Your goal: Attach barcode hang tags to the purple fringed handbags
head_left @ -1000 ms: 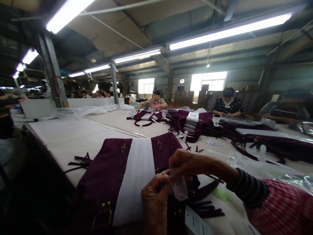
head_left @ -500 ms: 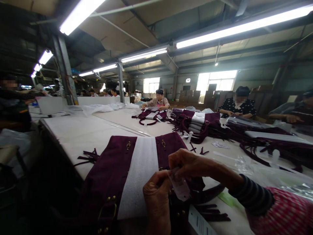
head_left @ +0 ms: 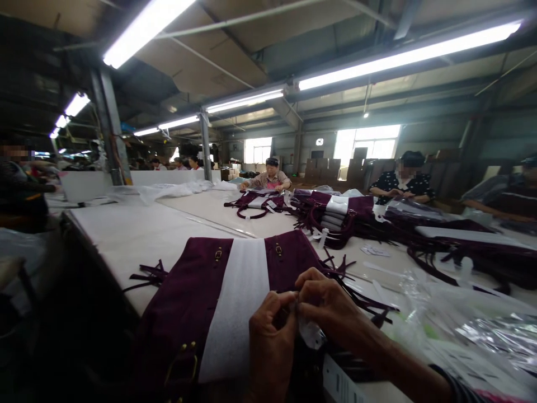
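Note:
A dark purple handbag [head_left: 184,296] with brass buckles and side fringes lies in front of me, a white padding strip [head_left: 241,302] running down its middle. Over its right part, my left hand [head_left: 272,336] and my right hand [head_left: 329,308] meet fingertip to fingertip. Both pinch the top of a small clear plastic bag [head_left: 311,334], which hangs below the right fingers. What the bag contains, I cannot make out. Close under my right forearm is a white printed hang tag [head_left: 340,380].
More purple bags [head_left: 331,218] are piled farther back on the white table [head_left: 126,229]. Clear plastic wrapping [head_left: 499,336] and paper tags [head_left: 375,251] lie to the right. Co-workers sit across the table, and another person [head_left: 20,179] is at the far left.
My right hand has turned and come down nearer my left fingertips. The small plastic bag now looks crumpled beneath the fingers, and more of the fringe on the right shows.

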The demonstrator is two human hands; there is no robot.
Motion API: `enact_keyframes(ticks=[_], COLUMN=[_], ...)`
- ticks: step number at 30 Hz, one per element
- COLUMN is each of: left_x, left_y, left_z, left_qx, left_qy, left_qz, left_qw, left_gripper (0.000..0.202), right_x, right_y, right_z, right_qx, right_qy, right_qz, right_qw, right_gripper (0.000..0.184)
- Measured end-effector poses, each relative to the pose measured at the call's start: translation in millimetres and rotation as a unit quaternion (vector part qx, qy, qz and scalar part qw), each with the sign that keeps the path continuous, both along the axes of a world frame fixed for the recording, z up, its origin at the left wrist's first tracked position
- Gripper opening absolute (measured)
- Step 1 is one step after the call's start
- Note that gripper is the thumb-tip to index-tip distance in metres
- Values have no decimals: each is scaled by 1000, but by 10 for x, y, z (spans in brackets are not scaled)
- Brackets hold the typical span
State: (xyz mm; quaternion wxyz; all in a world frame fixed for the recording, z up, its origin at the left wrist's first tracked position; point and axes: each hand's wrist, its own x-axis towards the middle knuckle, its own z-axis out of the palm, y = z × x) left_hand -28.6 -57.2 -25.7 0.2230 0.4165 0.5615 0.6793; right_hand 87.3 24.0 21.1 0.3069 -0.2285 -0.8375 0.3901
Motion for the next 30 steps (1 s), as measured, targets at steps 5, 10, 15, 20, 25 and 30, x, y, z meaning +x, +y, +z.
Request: enact_keyframes(ticks=[5,10,15,20,25,30], left_x=[-88,-102,-106,-169,119,808], left_y=[-1,-25,-138,-360,-509,-335], left_z=[43,53,96,228,430,99], left_qx=[-41,-32,4,5,123,331], left_qy=[17,-26,-71,-57,170,417], left_qz=[-21,-47,-50,5,-12,0], left_qw=[999,998,996,998,978,847], left_gripper=[13,19,26,28,10,21], right_x=[-67,-64,73,432,781,979], right_y=[-42,142,206,38,-16,22], right_z=[-16,-118,-85,8,12,-34], right_qx=[39,-43,-68,-108,-118,-115], right_qy=[11,-52,-84,-137,-84,-73], right_qz=[-75,-156,-116,-9,5,-40], right_qw=[996,986,987,985,989,990], right_gripper=[15,7,7,10,18,19])
